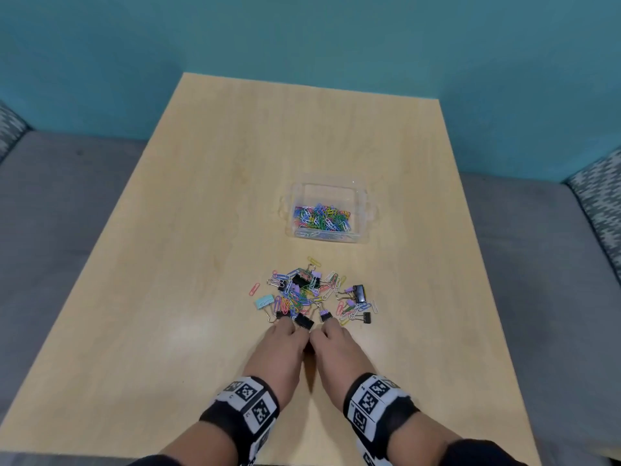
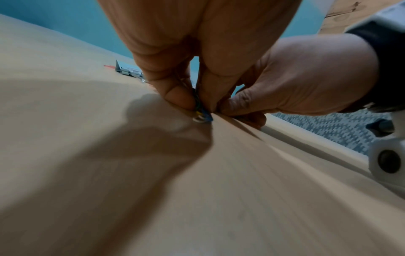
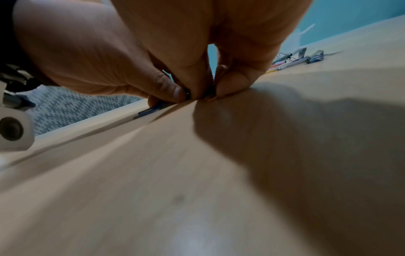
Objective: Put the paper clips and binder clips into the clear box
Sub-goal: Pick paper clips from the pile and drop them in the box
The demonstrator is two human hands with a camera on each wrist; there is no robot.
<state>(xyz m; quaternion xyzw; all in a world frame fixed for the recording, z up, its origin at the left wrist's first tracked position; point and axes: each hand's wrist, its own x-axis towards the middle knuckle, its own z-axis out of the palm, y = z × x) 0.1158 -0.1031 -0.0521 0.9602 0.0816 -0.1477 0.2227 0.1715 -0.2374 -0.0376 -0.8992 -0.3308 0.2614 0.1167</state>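
Note:
A loose pile of coloured paper clips and binder clips [image 1: 311, 294] lies on the wooden table, in front of the clear box [image 1: 361, 210]. Many paper clips [image 1: 322, 218] lie inside the box. Both hands sit side by side at the pile's near edge, fingertips down on the table. My left hand [image 1: 285, 327] pinches a few coloured paper clips [image 2: 200, 112] between thumb and finger. My right hand [image 1: 329, 329] pinches a small dark piece [image 3: 211, 90], apparently a binder clip. A black binder clip [image 1: 304, 321] lies between the two hands.
The table [image 1: 201, 230] is surrounded by a grey sofa seat [image 1: 50, 196], with patterned cushions [image 1: 601, 203] at both sides. A teal wall [image 1: 302, 35] rises behind it. A mint binder clip [image 1: 263, 302] and a pink paper clip [image 1: 254, 288] lie at the pile's left.

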